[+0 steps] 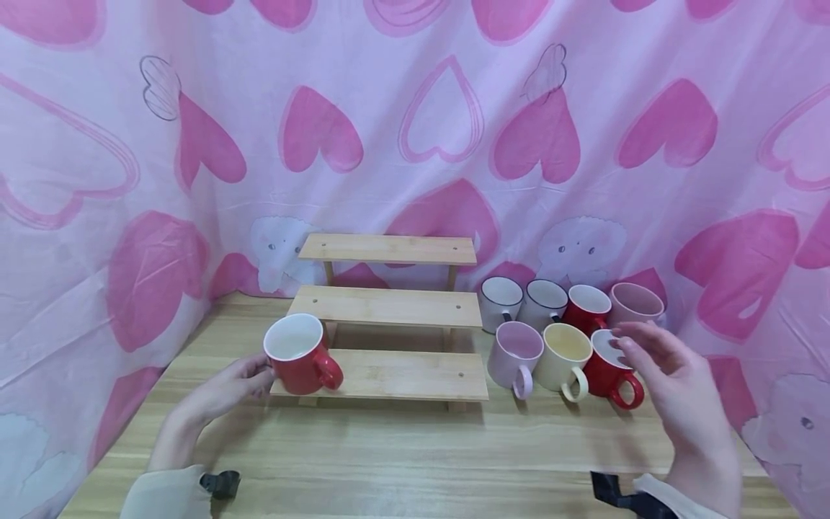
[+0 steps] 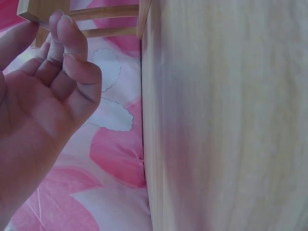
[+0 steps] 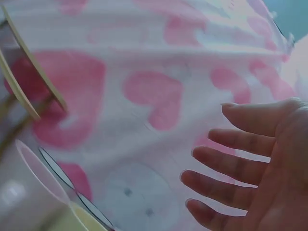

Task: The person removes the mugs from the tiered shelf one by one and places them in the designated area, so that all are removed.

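Note:
A red mug (image 1: 295, 353) with a white inside stands at the left end of the lowest shelf, handle toward the right. Beside its left side is my left hand (image 1: 227, 393), fingers loosely bent. In the left wrist view that hand (image 2: 43, 106) shows nothing in its palm, its fingertips near the end of a wooden shelf board (image 2: 43, 10); the mug is out of that view. My right hand (image 1: 681, 382) hovers by another red mug (image 1: 603, 371), partly covering its rim. The right wrist view shows the right hand (image 3: 240, 168) with spread, relaxed fingers holding nothing.
A three-tier wooden rack (image 1: 389, 306) stands mid-table. Right of it are a lilac mug (image 1: 512, 357), a cream mug (image 1: 560, 360), two dark-rimmed white mugs (image 1: 499, 306), a red mug (image 1: 580, 313) and a mauve mug (image 1: 632, 306). A heart-patterned curtain (image 1: 415, 144) hangs behind.

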A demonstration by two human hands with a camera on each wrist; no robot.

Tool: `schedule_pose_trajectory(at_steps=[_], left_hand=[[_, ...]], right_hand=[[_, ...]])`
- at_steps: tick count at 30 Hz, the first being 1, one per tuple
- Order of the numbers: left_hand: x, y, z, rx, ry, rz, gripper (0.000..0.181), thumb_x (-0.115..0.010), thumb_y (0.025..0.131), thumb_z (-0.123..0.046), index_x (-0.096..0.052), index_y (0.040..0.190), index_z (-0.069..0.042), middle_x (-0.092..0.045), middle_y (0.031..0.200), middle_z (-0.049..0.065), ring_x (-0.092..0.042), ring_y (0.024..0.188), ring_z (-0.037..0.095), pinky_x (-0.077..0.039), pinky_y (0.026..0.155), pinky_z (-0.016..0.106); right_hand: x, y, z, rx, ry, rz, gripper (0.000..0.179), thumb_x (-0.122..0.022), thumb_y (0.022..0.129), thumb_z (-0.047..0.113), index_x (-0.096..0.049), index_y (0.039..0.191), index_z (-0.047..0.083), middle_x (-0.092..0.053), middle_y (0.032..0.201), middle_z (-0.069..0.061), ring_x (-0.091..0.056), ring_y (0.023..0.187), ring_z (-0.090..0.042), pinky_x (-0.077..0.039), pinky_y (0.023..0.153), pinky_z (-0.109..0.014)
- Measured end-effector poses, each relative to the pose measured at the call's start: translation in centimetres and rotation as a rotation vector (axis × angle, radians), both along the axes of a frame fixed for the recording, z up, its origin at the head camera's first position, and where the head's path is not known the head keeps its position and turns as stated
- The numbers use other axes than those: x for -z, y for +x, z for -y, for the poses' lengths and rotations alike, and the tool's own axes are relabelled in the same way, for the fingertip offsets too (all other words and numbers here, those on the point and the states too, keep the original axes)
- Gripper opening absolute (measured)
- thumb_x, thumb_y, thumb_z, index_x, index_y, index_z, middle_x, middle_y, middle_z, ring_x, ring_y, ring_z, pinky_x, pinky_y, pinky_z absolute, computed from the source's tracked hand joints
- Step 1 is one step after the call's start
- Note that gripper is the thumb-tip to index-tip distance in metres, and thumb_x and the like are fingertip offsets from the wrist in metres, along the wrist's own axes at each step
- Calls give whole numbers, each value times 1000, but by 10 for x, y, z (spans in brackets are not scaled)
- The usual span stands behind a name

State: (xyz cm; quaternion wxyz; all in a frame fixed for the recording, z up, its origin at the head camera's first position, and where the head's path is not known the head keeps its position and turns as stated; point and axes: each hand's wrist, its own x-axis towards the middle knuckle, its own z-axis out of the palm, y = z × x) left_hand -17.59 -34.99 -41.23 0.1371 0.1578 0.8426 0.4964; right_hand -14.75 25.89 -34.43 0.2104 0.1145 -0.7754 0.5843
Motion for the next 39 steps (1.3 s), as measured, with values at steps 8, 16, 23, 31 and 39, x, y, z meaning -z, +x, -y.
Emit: schedule_pose_trajectory(at_steps=[8,16,23,31,39], left_hand=[[0,-3,-1,34,26,-26,24,-47,105,-17,-51,111,6,-51,82,11,-52,74,29,-46,66,37],[0,-3,1,33,30,-14,25,-47,105,-18,-50,112,6,-50,82,12,-51,74,30,-46,66,37],[0,-4,2,24,22,-14,25,-47,105,-19,-51,112,5,-51,83,12,-52,76,30,-47,67,37],[0,-3,2,-6,5,12,30,-48,104,-20,-50,116,7,-50,84,12,-52,79,27,-47,69,36],[2,0,3,-2,20,14,26,-49,104,-19,-51,112,6,-50,83,12,-52,77,28,-46,67,36]], right_hand=[[-12,-9,62,-74,124,-4,23,-63,95,5,-64,117,-2,-68,105,-5,-64,93,-11,-49,74,-16],[-12,-10,118,-233,168,9,19,-66,95,10,-68,113,8,-69,104,-6,-66,82,-15,-52,69,-25],[0,-9,168,-299,203,-63,12,-66,95,12,-71,105,13,-69,98,5,-64,90,-14,-52,80,-32],[19,-10,211,-365,184,-25,12,-66,95,14,-70,106,14,-68,102,4,-62,93,-12,-52,79,-34],[40,-8,252,-427,82,110,21,-65,94,11,-67,114,7,-67,109,-7,-62,96,-17,-52,82,-36]])
